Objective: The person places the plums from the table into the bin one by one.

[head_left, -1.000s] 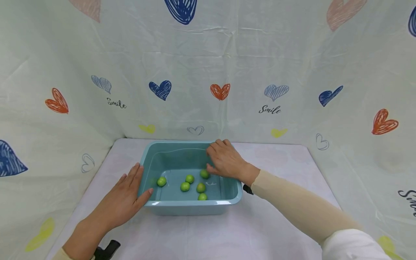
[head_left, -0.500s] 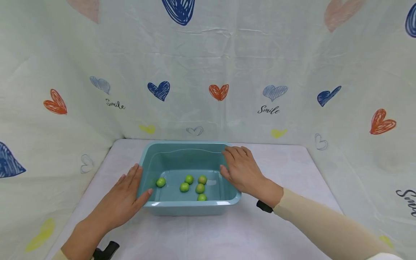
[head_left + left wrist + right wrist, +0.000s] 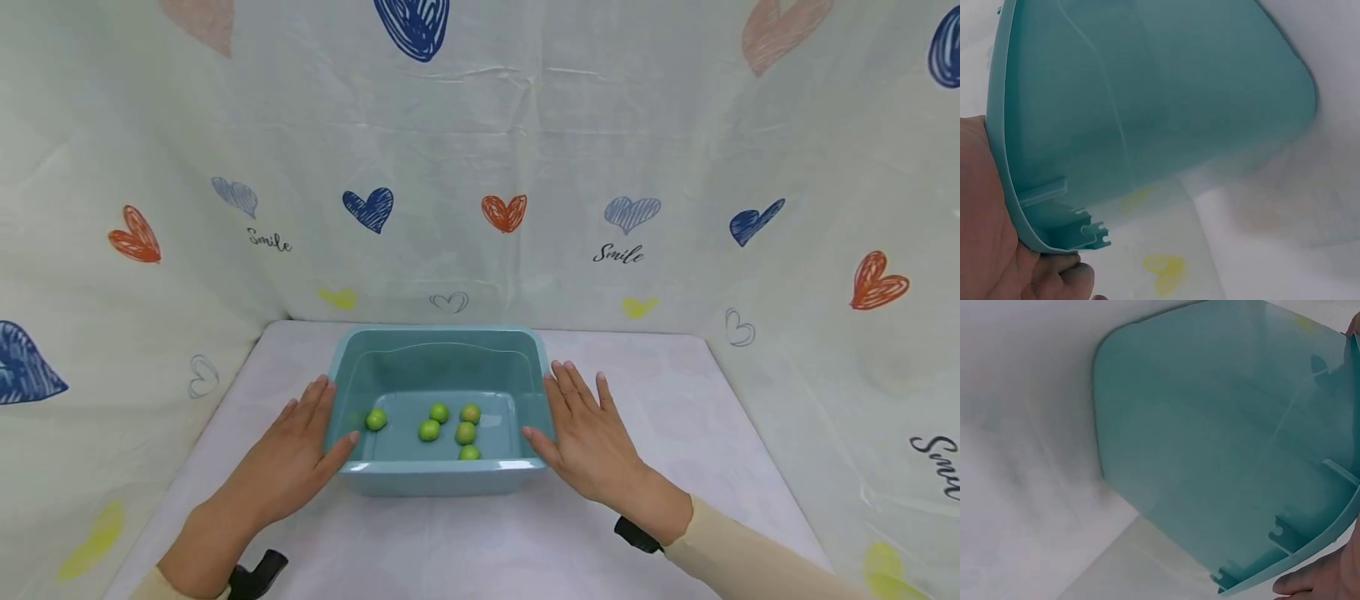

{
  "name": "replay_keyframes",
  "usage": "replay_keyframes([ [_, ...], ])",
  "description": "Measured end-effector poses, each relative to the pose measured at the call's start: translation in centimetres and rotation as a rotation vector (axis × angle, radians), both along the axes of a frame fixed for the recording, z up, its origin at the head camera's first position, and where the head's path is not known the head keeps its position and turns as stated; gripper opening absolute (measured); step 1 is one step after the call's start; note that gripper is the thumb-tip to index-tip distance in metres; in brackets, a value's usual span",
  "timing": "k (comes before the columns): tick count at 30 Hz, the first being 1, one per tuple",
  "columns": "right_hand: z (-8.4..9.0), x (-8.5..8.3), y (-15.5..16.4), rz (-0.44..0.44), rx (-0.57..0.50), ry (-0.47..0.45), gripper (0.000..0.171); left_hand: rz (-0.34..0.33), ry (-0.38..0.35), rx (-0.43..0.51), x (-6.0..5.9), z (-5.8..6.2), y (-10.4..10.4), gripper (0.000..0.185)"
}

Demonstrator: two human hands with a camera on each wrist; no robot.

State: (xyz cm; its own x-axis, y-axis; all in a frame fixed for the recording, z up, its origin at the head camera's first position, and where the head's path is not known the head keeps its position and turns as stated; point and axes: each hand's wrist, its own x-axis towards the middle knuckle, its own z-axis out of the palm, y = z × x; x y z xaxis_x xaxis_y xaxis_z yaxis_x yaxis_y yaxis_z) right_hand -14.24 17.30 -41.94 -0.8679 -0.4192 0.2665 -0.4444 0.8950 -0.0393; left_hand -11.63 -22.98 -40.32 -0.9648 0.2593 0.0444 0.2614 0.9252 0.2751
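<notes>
A teal plastic basin (image 3: 442, 468) stands on the table with several small green limes on its floor. One lime (image 3: 376, 419) lies alone at the left; the others group around a lime (image 3: 465, 432) right of the middle. My left hand (image 3: 281, 458) rests along the basin's left rim, fingers straight, thumb over the front left corner. At the right rim is my right hand (image 3: 600, 454), fingers spread and straight, thumb at the front right corner. The wrist views show the basin's outer wall (image 3: 1147, 94) with the left hand (image 3: 988, 212) and right hand (image 3: 1329, 575) at its rim.
The basin sits toward the back of a table with a pale cloth (image 3: 450, 550). A white curtain (image 3: 450, 142) printed with hearts encloses the back and sides. Dark straps (image 3: 258, 575) sit on both wrists.
My right hand has left the limes inside the basin, crossed over the right rim and come to lie flat along its outside. The left hand stays at the left rim.
</notes>
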Motion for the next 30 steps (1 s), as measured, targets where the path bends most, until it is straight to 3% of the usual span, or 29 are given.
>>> replay_keyframes([
  [13,0.0,-0.2,4.6,-0.106,-0.001,-0.032,0.076,-0.013,0.006,0.02,-2.2,-0.1,5.2,0.089],
  [30,-0.3,-0.9,5.8,-0.166,-0.071,-0.112,0.079,-0.003,0.033,0.035,-3.4,-0.6,7.8,0.086],
])
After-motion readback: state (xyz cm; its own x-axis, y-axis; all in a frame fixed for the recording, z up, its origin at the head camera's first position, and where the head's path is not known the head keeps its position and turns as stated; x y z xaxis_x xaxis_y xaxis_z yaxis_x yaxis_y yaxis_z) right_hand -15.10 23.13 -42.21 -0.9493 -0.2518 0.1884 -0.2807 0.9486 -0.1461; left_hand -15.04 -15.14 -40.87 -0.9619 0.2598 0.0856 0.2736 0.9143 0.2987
